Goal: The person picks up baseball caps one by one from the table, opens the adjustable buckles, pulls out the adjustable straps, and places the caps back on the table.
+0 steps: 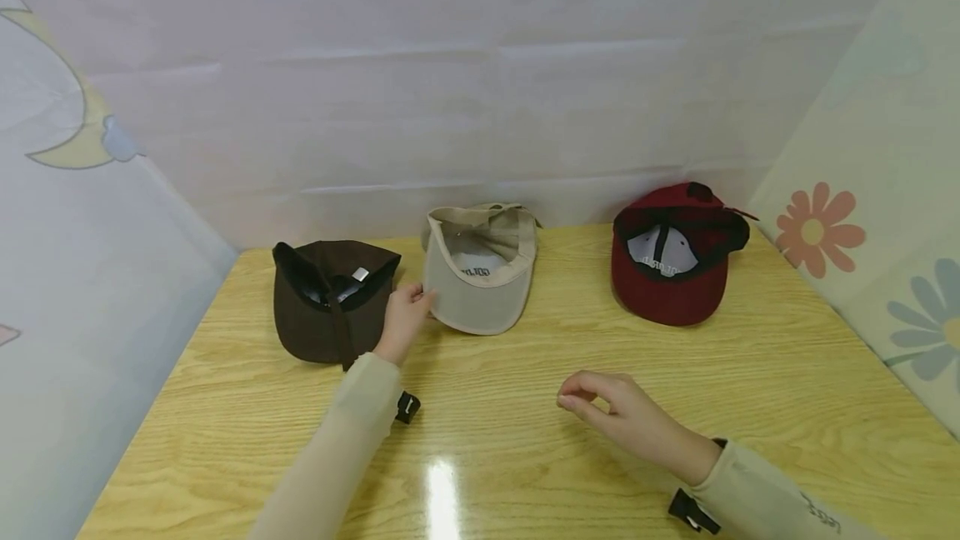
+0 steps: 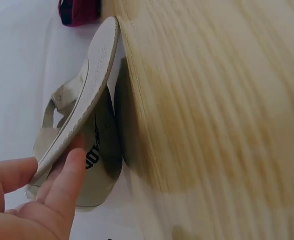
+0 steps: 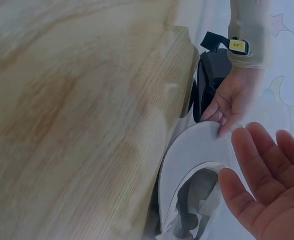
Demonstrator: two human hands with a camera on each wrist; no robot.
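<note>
A beige baseball cap [image 1: 480, 307] lies at the back middle of the table, its inside facing up and its brim toward me. At the brim's left edge my left hand [image 1: 405, 322] pinches it between thumb and fingers; the left wrist view shows the thumb on one face of the brim [image 2: 99, 62] and the fingers on the other. Dark lettering shows on the cap's front panel. Nothing is held by my right hand [image 1: 633, 419], which hovers over the table at front right with relaxed, slightly bent fingers.
Left of the beige cap, close beside my left hand, a dark brown cap [image 1: 303, 336] rests with its inside showing. A dark red cap [image 1: 667, 302] sits at the back right. White sheeting [image 1: 480, 123] rises behind the wood-grained table [image 1: 495, 407], with patterned sheets at both sides.
</note>
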